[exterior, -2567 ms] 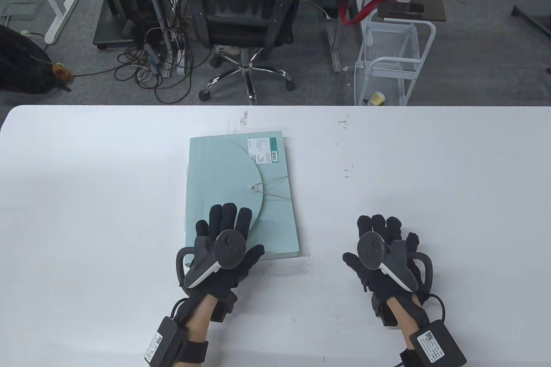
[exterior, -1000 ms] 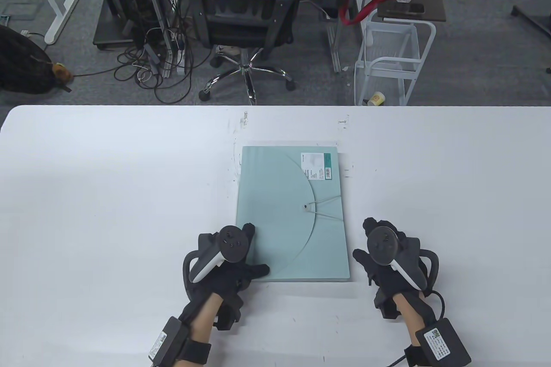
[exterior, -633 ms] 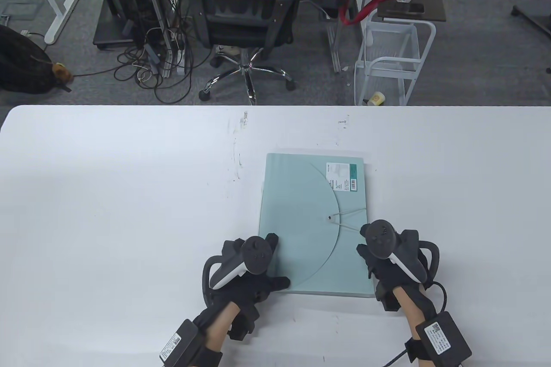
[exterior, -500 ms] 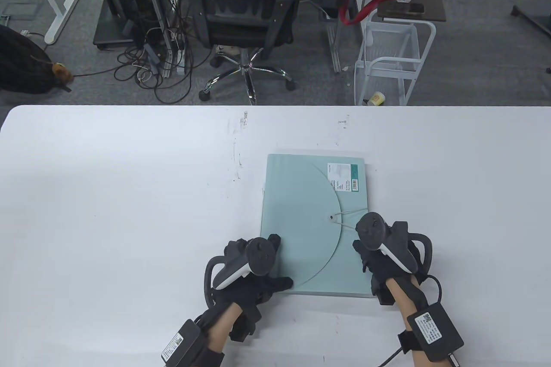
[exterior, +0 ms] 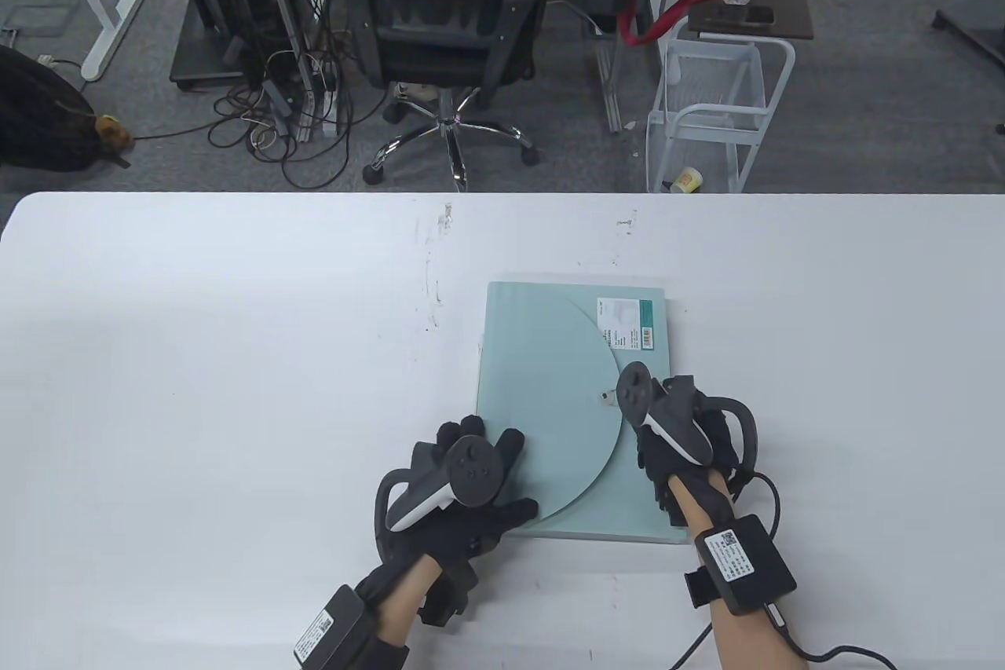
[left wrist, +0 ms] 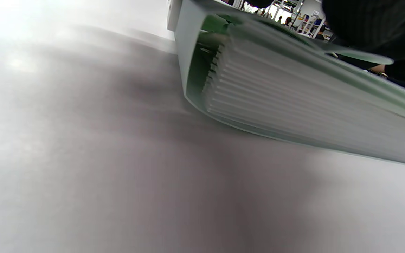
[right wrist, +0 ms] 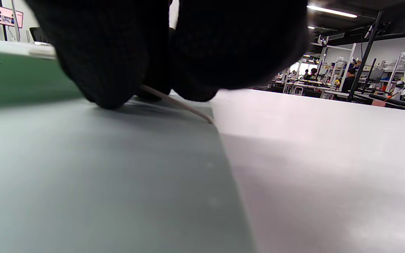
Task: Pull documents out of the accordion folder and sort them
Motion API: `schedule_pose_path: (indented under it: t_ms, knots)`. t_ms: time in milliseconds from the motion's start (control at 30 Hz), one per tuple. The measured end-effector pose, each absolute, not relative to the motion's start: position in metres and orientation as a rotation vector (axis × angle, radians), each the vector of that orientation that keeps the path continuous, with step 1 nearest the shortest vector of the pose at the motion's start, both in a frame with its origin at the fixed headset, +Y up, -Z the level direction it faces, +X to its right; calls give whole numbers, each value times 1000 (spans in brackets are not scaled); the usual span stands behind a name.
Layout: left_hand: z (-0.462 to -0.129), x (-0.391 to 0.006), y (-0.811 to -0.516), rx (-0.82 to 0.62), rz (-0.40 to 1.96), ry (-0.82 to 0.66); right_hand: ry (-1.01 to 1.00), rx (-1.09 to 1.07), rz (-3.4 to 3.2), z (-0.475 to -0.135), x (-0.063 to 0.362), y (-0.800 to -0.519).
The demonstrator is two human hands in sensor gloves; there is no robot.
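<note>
A pale green accordion folder [exterior: 550, 356] lies flat and closed on the white table [exterior: 196, 348], right of centre, with a round flap, a closure button [exterior: 605, 395] and a white label [exterior: 626, 320]. My left hand [exterior: 498, 470] rests with spread fingers on the folder's near left corner. The left wrist view shows the folder's pleated side [left wrist: 294, 102] close up. My right hand [exterior: 642, 409] sits on the folder just right of the button. In the right wrist view its fingertips [right wrist: 107, 63] press on the folder's cover [right wrist: 83, 175], and the elastic cord [right wrist: 181, 105] runs out from between them.
Beyond the table's far edge stand an office chair [exterior: 447, 10], a white wire cart [exterior: 710, 112] and a tangle of floor cables [exterior: 275, 120]. Bare table [right wrist: 329, 158] lies right of the folder.
The folder slid from left of centre to right of centre with my left hand on it. My right hand moved up from the table onto the folder at the cord beside the button.
</note>
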State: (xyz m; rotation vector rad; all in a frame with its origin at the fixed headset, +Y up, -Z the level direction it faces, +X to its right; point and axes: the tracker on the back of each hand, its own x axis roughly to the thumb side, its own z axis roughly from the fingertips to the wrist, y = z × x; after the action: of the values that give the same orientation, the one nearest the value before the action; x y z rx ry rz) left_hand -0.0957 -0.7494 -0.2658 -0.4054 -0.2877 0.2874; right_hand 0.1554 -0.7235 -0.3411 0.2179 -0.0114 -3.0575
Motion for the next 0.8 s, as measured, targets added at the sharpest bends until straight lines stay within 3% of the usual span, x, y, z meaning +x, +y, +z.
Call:
schedule_pose_path:
  t_ms: [367,800]
  knots:
    - [-264,-86,-757,-420,212,-299,-32,173,-3050,-339,149,-719]
    - [-265,-80,-761,-438,172,-304,130,88,-3036,-343,117,-714]
